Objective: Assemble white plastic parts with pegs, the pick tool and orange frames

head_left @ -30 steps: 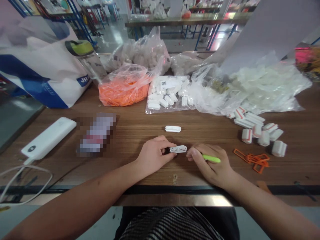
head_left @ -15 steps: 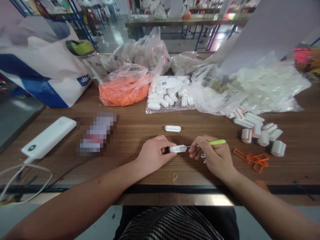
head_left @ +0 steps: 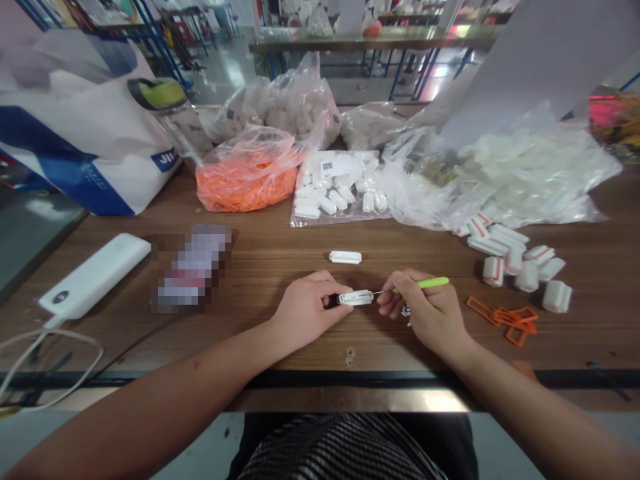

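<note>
Between thumb and index finger, my left hand (head_left: pixel 307 308) pinches a white plastic connector housing (head_left: pixel 356 297) with rows of small holes, held low over the table. My right hand (head_left: pixel 425 307) is closed round a thin tool with a bright green handle (head_left: pixel 434 283). The metal tip of that tool reaches the right end of the housing; whether it is inside a hole is too small to tell. A second white housing (head_left: pixel 345 257) lies just behind. Small white pieces (head_left: pixel 407 312) lie partly hidden under my right hand.
To the right lie orange rectangular frames (head_left: pixel 505 319) and several white blocks (head_left: pixel 527 275). Bags of orange parts (head_left: pixel 245 180) and white parts (head_left: pixel 335 193) line the back. On the left are a white power bank (head_left: pixel 95 273) with a cable and a blurred-out phone (head_left: pixel 193 270).
The view has shifted very slightly. Both hands keep their places, and the green-handled tool has moved a tiny bit left at most.
</note>
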### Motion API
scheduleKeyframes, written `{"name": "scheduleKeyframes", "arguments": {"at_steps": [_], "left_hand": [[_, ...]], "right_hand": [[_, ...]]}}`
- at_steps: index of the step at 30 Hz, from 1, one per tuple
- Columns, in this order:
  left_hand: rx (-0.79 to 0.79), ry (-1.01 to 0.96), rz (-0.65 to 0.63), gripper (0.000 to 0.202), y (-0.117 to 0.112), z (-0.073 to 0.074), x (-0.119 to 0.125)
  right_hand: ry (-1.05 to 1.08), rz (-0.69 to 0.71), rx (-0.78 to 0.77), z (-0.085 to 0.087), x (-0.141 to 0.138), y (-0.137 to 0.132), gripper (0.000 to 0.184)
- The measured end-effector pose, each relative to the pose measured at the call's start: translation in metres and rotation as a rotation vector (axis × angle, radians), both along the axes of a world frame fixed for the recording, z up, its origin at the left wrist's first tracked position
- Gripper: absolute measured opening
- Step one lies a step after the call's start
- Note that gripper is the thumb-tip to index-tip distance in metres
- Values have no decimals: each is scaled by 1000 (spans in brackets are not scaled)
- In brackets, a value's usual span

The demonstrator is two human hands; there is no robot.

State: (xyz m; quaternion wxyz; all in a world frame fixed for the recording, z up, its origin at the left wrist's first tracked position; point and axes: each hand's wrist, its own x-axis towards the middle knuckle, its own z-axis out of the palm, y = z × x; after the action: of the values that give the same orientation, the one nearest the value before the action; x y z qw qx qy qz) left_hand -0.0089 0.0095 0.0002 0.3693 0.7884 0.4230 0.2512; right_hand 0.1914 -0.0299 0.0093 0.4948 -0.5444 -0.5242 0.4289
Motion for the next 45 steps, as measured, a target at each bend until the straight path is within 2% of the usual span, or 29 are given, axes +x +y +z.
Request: {"name": "scheduleKeyframes", "arguments": {"at_steps": [23,27,33,36,40,45], "left_hand": [[-5,-4,4,22,-1,-1,0],[-2,-1,-2,22,-1,-2,0],[2,5,19,21,-1,-2,1],[1,0,13,20,-2,-1,1],[-3,-14,0,21,-2,-1,-1],[1,-16,1,21,-1,-2,-1]], "right_hand": [[-37,17,18,-3,1,0,39],[-137,53,59,-1,1,-3,38],[-473,142,276,4,0,-10,31],[-395,116,271,2,1,-11,31],[-186,25,150,-2,2,-9,35],[-110,37,91,-6,0,-5,36]]}}
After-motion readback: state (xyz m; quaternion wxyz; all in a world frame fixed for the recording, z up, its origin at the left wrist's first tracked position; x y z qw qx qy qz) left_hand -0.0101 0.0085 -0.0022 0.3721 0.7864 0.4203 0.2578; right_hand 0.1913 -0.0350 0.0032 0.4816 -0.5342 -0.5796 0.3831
